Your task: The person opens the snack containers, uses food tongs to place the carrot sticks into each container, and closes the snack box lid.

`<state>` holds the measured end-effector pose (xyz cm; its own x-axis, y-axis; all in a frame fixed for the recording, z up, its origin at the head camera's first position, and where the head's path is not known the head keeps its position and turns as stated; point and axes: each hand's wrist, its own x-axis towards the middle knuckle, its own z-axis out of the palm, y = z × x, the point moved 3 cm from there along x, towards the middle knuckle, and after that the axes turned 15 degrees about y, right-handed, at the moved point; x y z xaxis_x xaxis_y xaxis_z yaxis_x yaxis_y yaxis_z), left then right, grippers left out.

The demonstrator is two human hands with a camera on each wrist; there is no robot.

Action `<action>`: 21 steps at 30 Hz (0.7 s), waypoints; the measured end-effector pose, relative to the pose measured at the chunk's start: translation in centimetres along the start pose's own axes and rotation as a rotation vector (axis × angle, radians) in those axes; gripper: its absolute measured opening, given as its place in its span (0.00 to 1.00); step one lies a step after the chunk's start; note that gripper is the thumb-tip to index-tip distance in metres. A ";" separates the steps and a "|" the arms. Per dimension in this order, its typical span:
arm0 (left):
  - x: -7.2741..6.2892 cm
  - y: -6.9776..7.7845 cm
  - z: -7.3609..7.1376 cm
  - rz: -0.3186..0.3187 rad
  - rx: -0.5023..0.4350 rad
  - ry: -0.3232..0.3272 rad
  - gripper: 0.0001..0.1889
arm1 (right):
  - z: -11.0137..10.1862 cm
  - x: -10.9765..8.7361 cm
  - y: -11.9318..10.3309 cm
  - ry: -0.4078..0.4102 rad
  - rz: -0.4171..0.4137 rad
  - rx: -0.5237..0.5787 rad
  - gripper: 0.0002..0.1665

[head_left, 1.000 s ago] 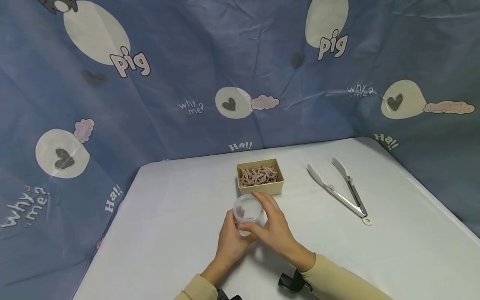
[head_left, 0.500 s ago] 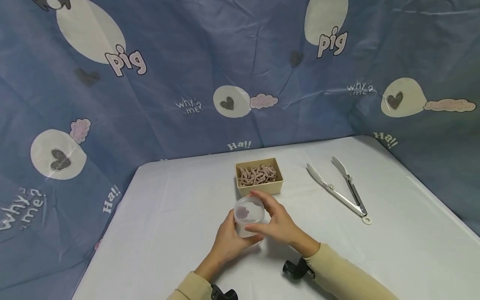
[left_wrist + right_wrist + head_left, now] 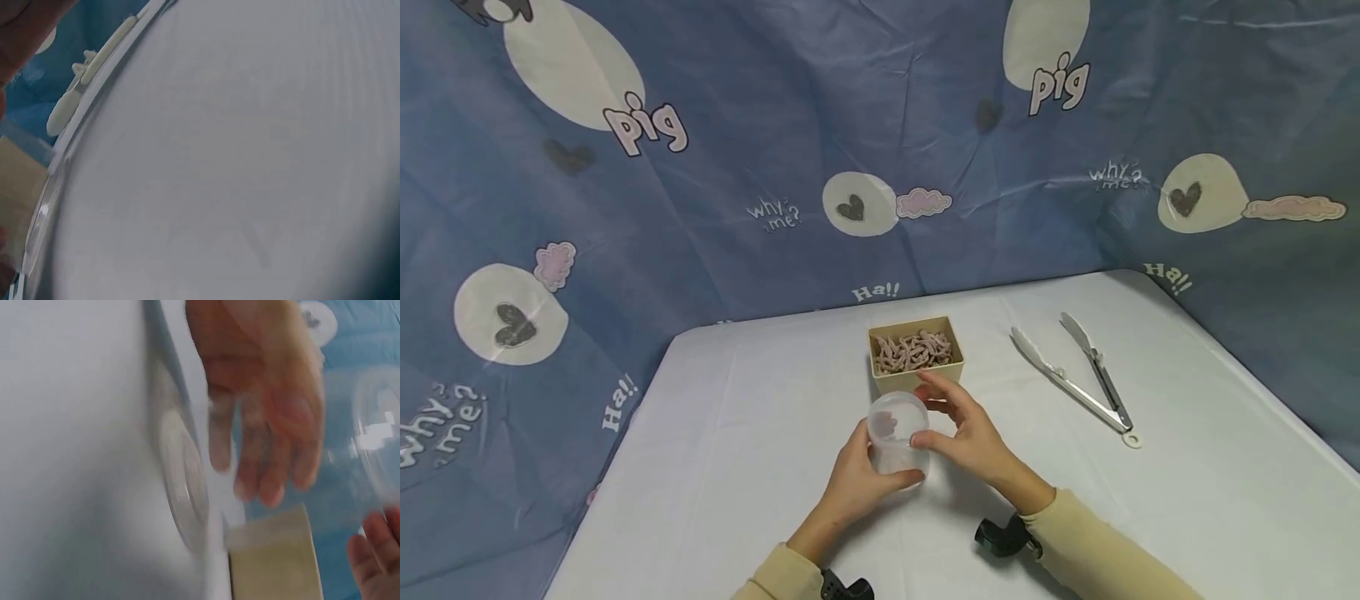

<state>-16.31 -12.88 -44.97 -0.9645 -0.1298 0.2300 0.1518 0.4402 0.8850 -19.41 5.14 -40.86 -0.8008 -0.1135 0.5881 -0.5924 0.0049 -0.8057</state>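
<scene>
A clear plastic jar (image 3: 895, 454) is held slightly above the white table. My left hand (image 3: 859, 479) grips it from the left side, with the thumb across its near side; through the clear wall, those fingers (image 3: 281, 450) show in the right wrist view. My right hand (image 3: 973, 437) is at the jar's right. Its thumb lies at the round top and the other fingers are raised away from it, loosely bent. A small pinkish-brown patch shows through the top. Whether a lid covers the top, I cannot tell. At left in the left wrist view is the jar's lower edge (image 3: 45, 215).
Just beyond the jar stands a cream box (image 3: 919, 382) filled with pinkish-brown strands. Metal tongs (image 3: 1071, 387) lie spread on the right half of the white table (image 3: 760, 433). A blue printed cloth (image 3: 715, 208) hangs behind the table.
My right hand's fingers have loosened from around the jar's top and spread away to the right. My left hand keeps its grip on the jar, and its thumb shows more now.
</scene>
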 end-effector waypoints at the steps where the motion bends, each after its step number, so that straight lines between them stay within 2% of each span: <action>1: -0.1 0.1 0.0 0.005 0.010 0.007 0.48 | 0.2 -0.1 -0.2 -0.003 -0.003 -0.033 0.49; 5: -0.2 0.2 0.1 -0.006 -0.004 0.015 0.50 | 0.9 -0.4 -0.5 -0.028 0.017 -0.114 0.54; 10: -0.2 0.2 0.2 -0.016 -0.038 -0.001 0.49 | 0.7 -0.3 -0.1 -0.134 0.022 0.030 0.48; 12: -0.2 0.2 0.2 -0.012 -0.033 -0.005 0.48 | 0.5 -0.4 0.1 -0.150 0.011 0.055 0.49; 18: -0.3 0.0 0.0 -0.013 -0.014 -0.005 0.49 | 0.6 -0.4 -0.3 -0.084 -0.033 -0.118 0.57; 21: -0.2 0.0 -0.1 -0.022 -0.023 0.000 0.50 | 0.6 -0.2 -0.5 -0.127 -0.038 -0.118 0.52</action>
<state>-16.07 -12.91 -45.03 -0.9677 -0.1388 0.2105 0.1357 0.4168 0.8988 -18.91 4.52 -40.58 -0.7646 -0.2403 0.5981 -0.6340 0.1136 -0.7649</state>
